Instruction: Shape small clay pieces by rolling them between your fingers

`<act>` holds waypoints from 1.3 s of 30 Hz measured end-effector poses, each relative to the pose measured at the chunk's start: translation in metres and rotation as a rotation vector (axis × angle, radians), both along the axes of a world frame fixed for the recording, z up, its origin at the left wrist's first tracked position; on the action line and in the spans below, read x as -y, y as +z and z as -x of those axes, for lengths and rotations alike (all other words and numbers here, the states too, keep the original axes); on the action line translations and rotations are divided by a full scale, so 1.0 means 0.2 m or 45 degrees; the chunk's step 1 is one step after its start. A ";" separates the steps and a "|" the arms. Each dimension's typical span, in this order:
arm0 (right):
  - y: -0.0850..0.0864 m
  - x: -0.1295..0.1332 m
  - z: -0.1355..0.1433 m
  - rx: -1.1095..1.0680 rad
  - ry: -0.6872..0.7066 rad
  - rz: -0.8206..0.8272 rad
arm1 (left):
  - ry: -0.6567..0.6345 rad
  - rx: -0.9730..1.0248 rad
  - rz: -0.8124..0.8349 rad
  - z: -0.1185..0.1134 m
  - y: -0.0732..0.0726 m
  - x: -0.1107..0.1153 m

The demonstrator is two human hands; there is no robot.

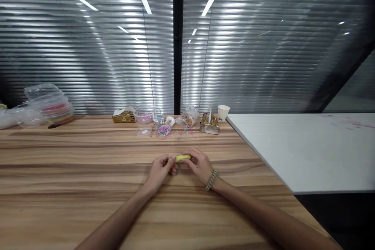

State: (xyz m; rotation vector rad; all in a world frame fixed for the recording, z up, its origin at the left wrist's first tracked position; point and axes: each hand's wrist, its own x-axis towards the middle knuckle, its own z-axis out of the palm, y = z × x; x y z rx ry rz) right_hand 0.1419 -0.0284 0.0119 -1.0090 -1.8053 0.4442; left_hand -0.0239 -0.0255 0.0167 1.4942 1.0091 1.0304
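Observation:
Between my two hands is a short yellow strip (pixel 182 158) of what looks like soft clay or dough, held just over the wooden table (pixel 88 187). My left hand (pixel 161 170) pinches its left end between thumb and fingers. At the other end, my right hand (pixel 200 165) grips it with thumb below and fingers above. A coiled beaded bracelet (pixel 212 179) circles my right wrist. The parts of the strip under the fingertips are hidden.
Along the table's back stand a gold box (pixel 124 116), a clear tub (pixel 144 116), a tub of small colourful pieces (pixel 163 129), crumpled plastic (pixel 188 117), a gold tissue pack (pixel 209 125) and a paper cup (pixel 223 112). Stacked containers (pixel 55 107) sit left; a white table (pixel 307 148) adjoins right.

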 end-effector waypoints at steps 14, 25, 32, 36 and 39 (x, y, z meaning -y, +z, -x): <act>-0.02 -0.03 0.00 -0.100 -0.029 0.206 | 0.067 0.042 -0.013 0.02 -0.06 -0.03; -0.04 -0.04 0.00 -0.125 0.063 0.274 | 0.000 0.011 0.003 0.00 -0.01 -0.02; -0.02 -0.03 0.00 -0.128 0.218 0.281 | -0.079 -0.056 -0.009 0.00 0.02 0.01; -0.03 -0.03 -0.01 -0.155 0.313 0.408 | -0.138 -0.138 -0.126 0.00 0.01 0.01; -0.05 -0.08 -0.08 0.084 0.223 0.229 | 0.001 -0.161 -0.154 0.01 -0.02 -0.01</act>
